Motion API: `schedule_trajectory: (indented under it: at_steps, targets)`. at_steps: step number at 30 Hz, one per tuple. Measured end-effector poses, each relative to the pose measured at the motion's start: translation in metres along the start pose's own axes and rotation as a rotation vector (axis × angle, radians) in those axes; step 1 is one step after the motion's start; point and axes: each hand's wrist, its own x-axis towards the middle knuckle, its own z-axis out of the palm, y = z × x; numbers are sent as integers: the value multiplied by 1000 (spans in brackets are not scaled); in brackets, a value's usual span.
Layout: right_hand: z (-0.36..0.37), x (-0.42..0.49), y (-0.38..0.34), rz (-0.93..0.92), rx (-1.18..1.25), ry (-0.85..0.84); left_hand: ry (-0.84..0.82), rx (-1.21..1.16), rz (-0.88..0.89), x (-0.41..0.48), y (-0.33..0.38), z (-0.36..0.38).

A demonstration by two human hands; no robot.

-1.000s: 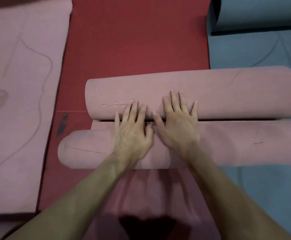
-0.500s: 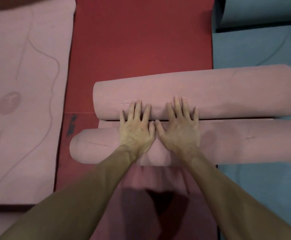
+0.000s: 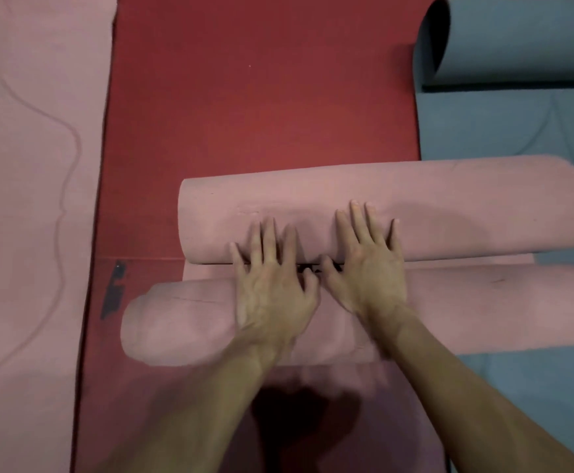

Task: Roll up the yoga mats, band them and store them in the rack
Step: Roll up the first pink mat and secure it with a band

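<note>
A pink yoga mat lies across the middle with two rolled parts. The far roll (image 3: 449,213) lies crosswise, and the near roll (image 3: 183,326) sits just in front of it, a narrow gap between them. My left hand (image 3: 271,285) and my right hand (image 3: 367,264) lie flat side by side, palms on the near roll. Their straight fingers reach over the gap and press on the far roll. No band or rack is in view.
A red mat (image 3: 261,97) lies flat under the pink rolls and runs away from me. On the left lies a flat pink mat (image 3: 33,199). A blue-grey mat (image 3: 510,124) lies at the right, its far end curled into a roll (image 3: 517,39). A dark mark (image 3: 113,291) sits on the red mat.
Both hands have stayed spread on the two pink rolls. The rolls have shifted slightly to the right in view and the far roll sits a little lower.
</note>
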Motion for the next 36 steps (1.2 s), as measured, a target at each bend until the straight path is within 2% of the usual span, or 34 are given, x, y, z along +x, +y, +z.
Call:
schedule_trajectory:
  at_steps: [8,14,20,25,31,36]
  targets:
    - [-26,12,-5,-17,-67,-57,0,-39,17,26,-7,-6]
    - [-16,-1,-11,71,37,82,2,-20,34,56,-7,-11]
    - [-24,25,-7,106,23,-108,105,13,69,65,-7,-19]
    - [-23,35,-7,115,36,-121,65,1,52,75,-6,-18]
    - [-24,55,-3,105,54,-136,205,26,113,60,-3,-28]
    - [-20,62,-2,97,36,-106,100,-127,-1,57,-4,-19]
